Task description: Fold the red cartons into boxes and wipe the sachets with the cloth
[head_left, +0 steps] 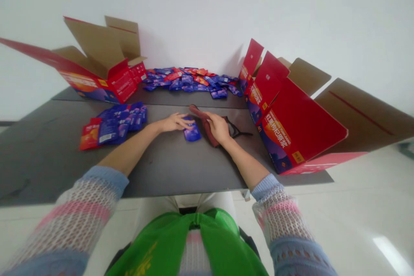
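Blue foil sachet (192, 132) lies flat on the dark grey counter (168, 164), between my two hands. My left hand (174, 121) rests open, fingers spread, its fingertips touching the sachet's upper left edge without gripping it. My right hand (219, 128) lies palm down on a dark red cloth pouch (203, 121) just beside the sachet; whether it grips the pouch I cannot tell. A thin black cord (237, 131) trails out to the right. Bare counter stretches from the sachet to the near edge. To the left sits a stack of blue and red sachets (113, 126); a looser heap (190, 79) lines the far edge. Open red cardboard boxes stand at the left (100, 73) and right (291, 129), the right one close.
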### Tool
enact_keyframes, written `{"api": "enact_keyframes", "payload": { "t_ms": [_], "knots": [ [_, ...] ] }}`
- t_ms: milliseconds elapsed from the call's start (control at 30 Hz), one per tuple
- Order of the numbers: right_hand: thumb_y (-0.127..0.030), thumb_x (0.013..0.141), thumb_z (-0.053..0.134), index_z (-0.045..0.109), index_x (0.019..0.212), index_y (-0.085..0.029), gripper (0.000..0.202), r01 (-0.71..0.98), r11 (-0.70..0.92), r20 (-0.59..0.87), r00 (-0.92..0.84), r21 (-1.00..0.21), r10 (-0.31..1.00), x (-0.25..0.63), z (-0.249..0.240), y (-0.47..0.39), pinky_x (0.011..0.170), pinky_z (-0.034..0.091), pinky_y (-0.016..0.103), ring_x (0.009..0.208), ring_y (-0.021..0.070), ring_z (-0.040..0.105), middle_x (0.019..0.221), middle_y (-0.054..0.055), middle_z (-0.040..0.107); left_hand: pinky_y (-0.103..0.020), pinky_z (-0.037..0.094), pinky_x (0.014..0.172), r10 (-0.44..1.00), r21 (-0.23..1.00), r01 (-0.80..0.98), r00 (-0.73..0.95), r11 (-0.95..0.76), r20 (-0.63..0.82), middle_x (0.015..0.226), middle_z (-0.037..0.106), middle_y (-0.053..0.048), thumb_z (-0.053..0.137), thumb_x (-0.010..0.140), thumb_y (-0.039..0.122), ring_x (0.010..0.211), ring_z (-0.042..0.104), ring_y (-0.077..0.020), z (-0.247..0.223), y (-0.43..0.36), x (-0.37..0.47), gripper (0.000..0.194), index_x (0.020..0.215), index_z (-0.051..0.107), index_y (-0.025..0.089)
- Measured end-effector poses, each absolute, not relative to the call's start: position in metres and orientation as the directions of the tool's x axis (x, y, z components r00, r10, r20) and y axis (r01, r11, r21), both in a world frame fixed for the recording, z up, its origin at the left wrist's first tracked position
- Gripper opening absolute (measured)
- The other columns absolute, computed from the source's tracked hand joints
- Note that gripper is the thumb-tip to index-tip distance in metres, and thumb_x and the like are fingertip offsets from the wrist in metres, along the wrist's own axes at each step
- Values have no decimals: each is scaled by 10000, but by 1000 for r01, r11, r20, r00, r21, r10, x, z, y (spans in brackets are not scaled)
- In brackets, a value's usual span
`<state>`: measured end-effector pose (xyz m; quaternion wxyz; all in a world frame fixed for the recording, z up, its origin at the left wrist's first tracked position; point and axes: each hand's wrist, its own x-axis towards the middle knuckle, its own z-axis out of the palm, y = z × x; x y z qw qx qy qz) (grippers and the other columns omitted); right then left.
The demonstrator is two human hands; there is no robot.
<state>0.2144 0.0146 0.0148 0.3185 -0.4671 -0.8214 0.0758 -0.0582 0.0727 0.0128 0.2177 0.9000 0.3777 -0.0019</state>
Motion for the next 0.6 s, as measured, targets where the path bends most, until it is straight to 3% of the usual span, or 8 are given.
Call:
{"api": "enact_keyframes", "payload": {
  "t_ms": [67,167,333,500,600],
  "knots": [
    [-228,1019,368,565,1386,-232,417,671,627,437,-464,-395,771,199,17,2,1071,430,346,1236,198,581,1351,51,642,-485,103,1221,688,405,670,714,-622,-127,1520,489,19,497,944,409,1508,228,-266,10,57,-54,389,1266,698,324],
    [-320,1018,415,546,1407,-240,419,628,707,323,-629,-326,708,183,19,-12,1106,401,376,1293,214,541,1403,50,604,-453,160,1221,794,364,748,607,-556,-36,1541,471,-15,494,929,440,1484,280,-281,3,40,-49,519,1410,592,270],
    [-522,986,439,375,1533,-182,647,649,712,221,-679,-268,701,185,17,-13,1181,306,458,1441,276,379,1558,108,430,-627,-64,1183,855,163,842,519,-514,16,1593,390,-26,368,956,377,1525,113,-346,3,22,-33,576,1523,437,304],
    [-628,908,516,278,1566,-101,876,642,731,158,-716,-232,680,186,17,-19,1205,220,556,1493,351,264,1601,177,329,-613,91,1192,932,132,926,360,-353,-33,1605,362,-69,337,963,404,1511,191,-353,5,15,-17,607,1550,396,260],
    [-625,883,560,233,1574,-83,937,594,769,146,-761,-237,632,182,23,-33,1200,184,603,1512,358,213,1620,209,263,-581,94,1202,939,105,934,343,-342,8,1654,231,-76,384,949,441,1526,157,-326,-5,19,-18,662,1582,318,259]
  ]
}}
